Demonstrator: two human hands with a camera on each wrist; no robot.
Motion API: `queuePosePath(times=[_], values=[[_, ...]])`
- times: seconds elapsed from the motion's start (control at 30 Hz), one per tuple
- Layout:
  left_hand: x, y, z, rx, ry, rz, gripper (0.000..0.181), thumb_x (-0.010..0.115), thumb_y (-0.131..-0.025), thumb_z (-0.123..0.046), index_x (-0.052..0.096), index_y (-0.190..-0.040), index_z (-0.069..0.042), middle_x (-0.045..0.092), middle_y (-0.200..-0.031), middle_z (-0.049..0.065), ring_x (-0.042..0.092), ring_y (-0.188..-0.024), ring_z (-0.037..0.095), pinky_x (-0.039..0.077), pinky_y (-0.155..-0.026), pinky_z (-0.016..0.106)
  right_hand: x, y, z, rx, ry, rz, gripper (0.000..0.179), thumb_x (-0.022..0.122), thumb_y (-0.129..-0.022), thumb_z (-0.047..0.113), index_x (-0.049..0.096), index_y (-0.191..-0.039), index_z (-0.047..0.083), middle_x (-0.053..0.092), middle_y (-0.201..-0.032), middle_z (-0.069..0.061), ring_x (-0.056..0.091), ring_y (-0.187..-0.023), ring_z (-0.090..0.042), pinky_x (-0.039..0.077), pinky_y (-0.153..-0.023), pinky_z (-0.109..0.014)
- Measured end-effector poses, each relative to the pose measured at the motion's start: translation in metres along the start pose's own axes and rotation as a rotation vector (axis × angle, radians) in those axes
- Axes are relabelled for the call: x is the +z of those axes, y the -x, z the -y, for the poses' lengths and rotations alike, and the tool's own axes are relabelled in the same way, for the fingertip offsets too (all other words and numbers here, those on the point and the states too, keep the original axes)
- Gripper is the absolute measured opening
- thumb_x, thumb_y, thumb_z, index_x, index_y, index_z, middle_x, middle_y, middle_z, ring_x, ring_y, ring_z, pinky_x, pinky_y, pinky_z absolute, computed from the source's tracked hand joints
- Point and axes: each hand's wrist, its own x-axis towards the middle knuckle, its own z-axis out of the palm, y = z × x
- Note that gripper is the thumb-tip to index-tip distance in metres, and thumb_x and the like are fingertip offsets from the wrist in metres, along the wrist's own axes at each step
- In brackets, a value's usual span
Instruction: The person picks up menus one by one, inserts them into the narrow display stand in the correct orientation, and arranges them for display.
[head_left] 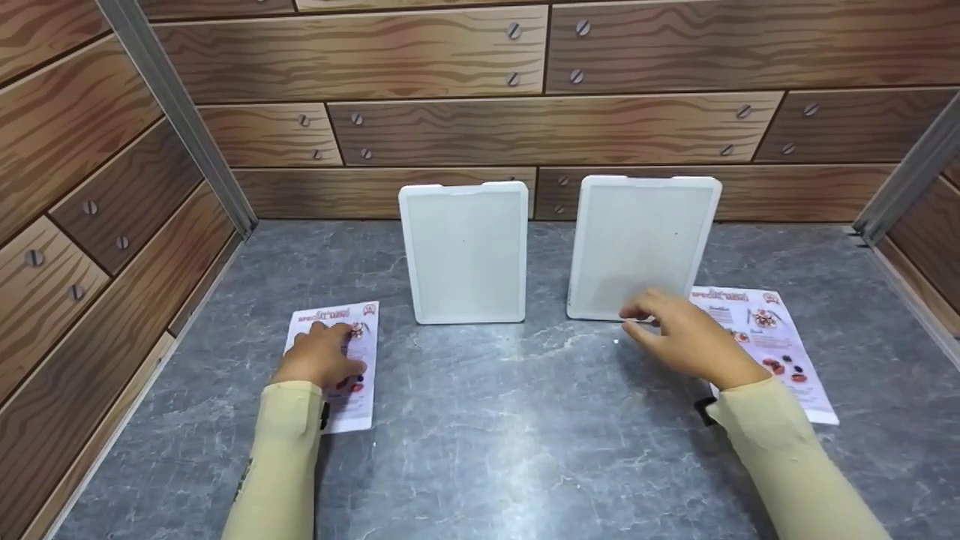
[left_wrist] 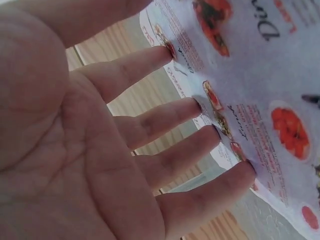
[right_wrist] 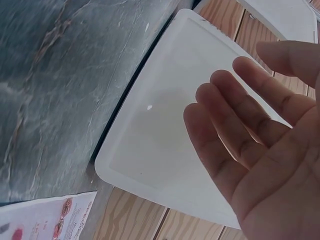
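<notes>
On the left, a printed menu sheet [head_left: 360,412] lies on the table, and my left hand [head_left: 319,358] rests on it. In the left wrist view the spread fingertips [left_wrist: 187,107] touch the printed side of that sheet. My right hand [head_left: 686,341] is by the lower edge of the right white stand panel [head_left: 641,240], fingers relaxed and nothing in the palm. The right wrist view has its fingers [right_wrist: 200,122] in front of the white panel [right_wrist: 150,135]. A second menu sheet [head_left: 795,360] lies beside and partly behind the right hand.
Another white stand panel [head_left: 465,255] stands upright left of the first, near the back. Wood-patterned walls [head_left: 435,127] enclose the back and sides, with a grey metal post [head_left: 172,112] at the left corner. The tabletop [head_left: 480,435] is grey and marble-patterned.
</notes>
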Motion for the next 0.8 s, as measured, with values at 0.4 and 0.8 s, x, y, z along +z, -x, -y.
queuePosePath(times=[0.4, 0.8], values=[[0.002, 0.008, -0.017, -0.017, -0.044, 0.014, 0.074, 0.085, -0.080, -0.030, 0.056, -0.142, -0.001, 0.049, -0.135, 0.033, 0.046, -0.126, 0.054, 0.044, -0.097, 0.069, 0.000, 0.001, -0.002, -0.004, 0.005, 0.013, 0.009, 0.069, -0.098, 0.009, 0.072, -0.106, 0.006, 0.069, -0.103, -0.005, 0.067, -0.101, -0.027, 0.053, -0.091, -0.050], [-0.007, 0.002, -0.009, -0.017, 0.097, -0.053, 0.080, 0.077, -0.090, -0.031, 0.042, -0.155, -0.001, 0.034, -0.154, 0.039, 0.037, -0.138, 0.059, 0.034, -0.109, 0.072, 0.006, -0.004, 0.012, -0.014, -0.040, 0.007, 0.011, 0.068, -0.099, 0.010, 0.072, -0.108, 0.006, 0.071, -0.105, -0.006, 0.068, -0.101, -0.030, 0.055, -0.091, -0.052]])
